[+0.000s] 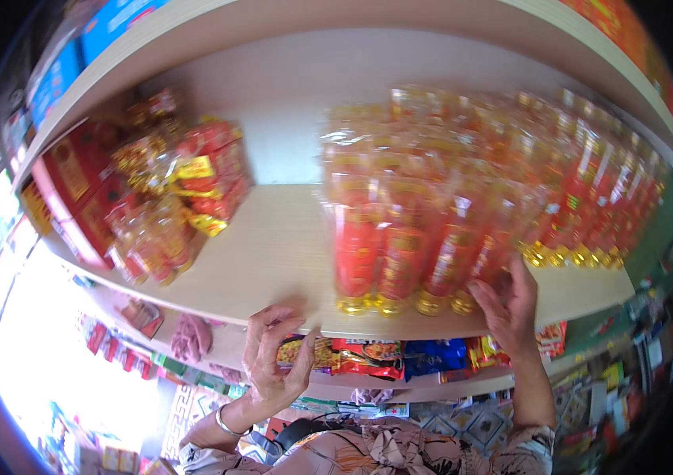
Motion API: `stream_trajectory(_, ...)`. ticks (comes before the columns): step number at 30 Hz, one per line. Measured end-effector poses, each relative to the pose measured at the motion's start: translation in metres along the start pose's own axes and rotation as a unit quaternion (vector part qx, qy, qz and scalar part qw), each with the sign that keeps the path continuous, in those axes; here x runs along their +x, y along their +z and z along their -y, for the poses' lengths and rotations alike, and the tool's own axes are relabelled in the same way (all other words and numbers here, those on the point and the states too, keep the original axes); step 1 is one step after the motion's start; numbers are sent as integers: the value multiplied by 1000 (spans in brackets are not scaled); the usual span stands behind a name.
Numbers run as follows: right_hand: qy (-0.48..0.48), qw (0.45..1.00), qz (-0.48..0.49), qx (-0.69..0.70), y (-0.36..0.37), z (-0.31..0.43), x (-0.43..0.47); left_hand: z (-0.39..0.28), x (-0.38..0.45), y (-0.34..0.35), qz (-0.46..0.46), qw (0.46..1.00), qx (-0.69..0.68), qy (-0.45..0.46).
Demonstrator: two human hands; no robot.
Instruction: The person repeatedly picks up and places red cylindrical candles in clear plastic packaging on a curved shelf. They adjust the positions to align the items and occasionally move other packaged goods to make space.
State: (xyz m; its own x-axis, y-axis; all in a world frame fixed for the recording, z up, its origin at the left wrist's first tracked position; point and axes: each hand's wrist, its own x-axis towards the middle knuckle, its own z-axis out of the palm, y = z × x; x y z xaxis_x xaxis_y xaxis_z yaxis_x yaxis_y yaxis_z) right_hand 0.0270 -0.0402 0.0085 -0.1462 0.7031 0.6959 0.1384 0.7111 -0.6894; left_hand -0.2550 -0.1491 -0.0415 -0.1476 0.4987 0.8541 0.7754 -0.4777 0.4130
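A front pack of red candles with gold bases, wrapped in clear plastic, stands upright near the shelf's front edge. My right hand is at the right end of this pack, its thumb in front and its fingers partly hidden behind. My left hand is at the shelf's front edge, left of the pack, with fingers bent and apart and nothing in them. More wrapped red candles stand in rows behind and to the right. The wooden shelf board carries them all.
At the shelf's left end are red boxes, red-and-yellow packets and a small wrapped candle pack. The shelf above overhangs. Below lie food packets and a pink cloth.
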Motion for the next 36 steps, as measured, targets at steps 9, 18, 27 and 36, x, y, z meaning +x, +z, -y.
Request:
stream_trajectory(9,34,989,-116,86,-28,-39,-13,49,11,-68,-160,981,88,-63)
stream_trajectory(18,67,982,-170,53,-16,-34,-6,127,41,-119,-220,926,237,-196)
stream_trajectory(27,80,990,-109,39,-22,-32,-9,134,62,-130,-93,922,242,-288)
stream_trajectory(36,51,989,-134,43,-22,-36,-8,103,93,-69,88,967,32,-236)
